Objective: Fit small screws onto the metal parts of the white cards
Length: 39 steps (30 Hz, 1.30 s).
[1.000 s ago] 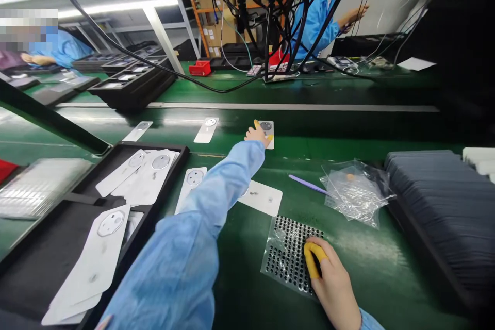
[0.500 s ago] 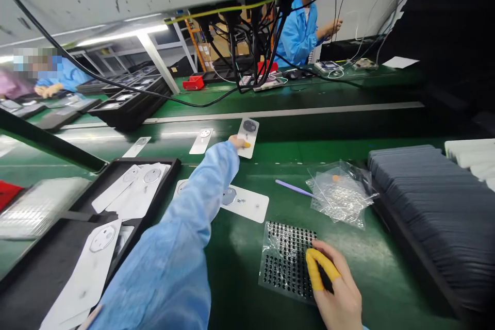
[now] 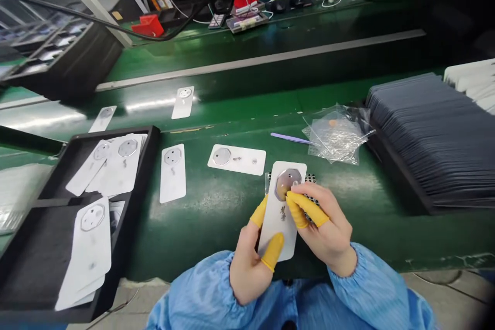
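A white phone back cover [image 3: 286,234] with a silver octagonal camera plate is held tilted in front of me by my left hand [image 3: 253,263], its yellow-cotted thumb across the lower face. My right hand [image 3: 323,221], also in yellow finger cots, pinches at the camera plate; whatever is between those fingertips is too small to name. Behind the cover, a clear sheet of small black round pieces [image 3: 310,178] lies mostly hidden on the green bench. Two more covers rest farther back, one sideways [image 3: 247,160] and one upright [image 3: 172,180].
At left, a black tray [image 3: 34,247] carries several white covers. A purple tweezer-like tool [image 3: 291,138] touches plastic bags of small pieces [image 3: 338,136]. A rack of dark grey panels [image 3: 421,139] stands at right. Two further covers lie near the belt, one at centre [image 3: 183,103].
My left hand has come back from the far side with a phone cover. My right hand has moved from the sheet of black pieces to the cover's camera plate. The view has tilted down.
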{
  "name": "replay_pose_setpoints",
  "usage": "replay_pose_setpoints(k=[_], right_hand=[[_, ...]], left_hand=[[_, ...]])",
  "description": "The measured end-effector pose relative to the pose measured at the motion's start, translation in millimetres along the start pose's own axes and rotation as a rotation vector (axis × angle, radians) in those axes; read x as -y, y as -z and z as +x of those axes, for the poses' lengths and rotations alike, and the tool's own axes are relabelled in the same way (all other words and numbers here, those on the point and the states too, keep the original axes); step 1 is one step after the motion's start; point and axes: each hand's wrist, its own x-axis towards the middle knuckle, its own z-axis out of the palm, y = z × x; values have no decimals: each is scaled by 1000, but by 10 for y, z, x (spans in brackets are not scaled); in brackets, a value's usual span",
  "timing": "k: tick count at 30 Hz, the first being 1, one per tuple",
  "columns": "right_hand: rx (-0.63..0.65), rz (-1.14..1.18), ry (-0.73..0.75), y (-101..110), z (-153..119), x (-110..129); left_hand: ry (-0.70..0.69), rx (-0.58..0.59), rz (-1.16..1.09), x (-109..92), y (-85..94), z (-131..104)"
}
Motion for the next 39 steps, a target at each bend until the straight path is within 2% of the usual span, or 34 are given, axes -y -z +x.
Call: replay_pose_setpoints(k=[4,10,17,23,28,32,35,37,39], right_hand=[[26,-28,51,14,-99,80],[201,-27,143,-9,-134,197],[213,-73,47,-44,-197,298],[157,-64,55,-42,-179,284],[212,-43,29,-43,-156,271],[322,30,-42,-69,-186,262],[386,95,-136,-88,-198,234],[415,179,-201,-105,-206,220],[342,286,-304,-134,-225,222]], left_hand=[[-91,-92,51,94,2,-151],[-160,-141,118,147,22,-260],[-221,-165,162,256,29,-307],[-343,-139,241,206,34,-255],[-403,-110,270,91,18,-183],[-401,-113,335,74,27,-154],[-347,-122,374,122,10,-148],[-252,-136,224,133,-14,-134],[-140,-117,-19,94,-24,-100]])
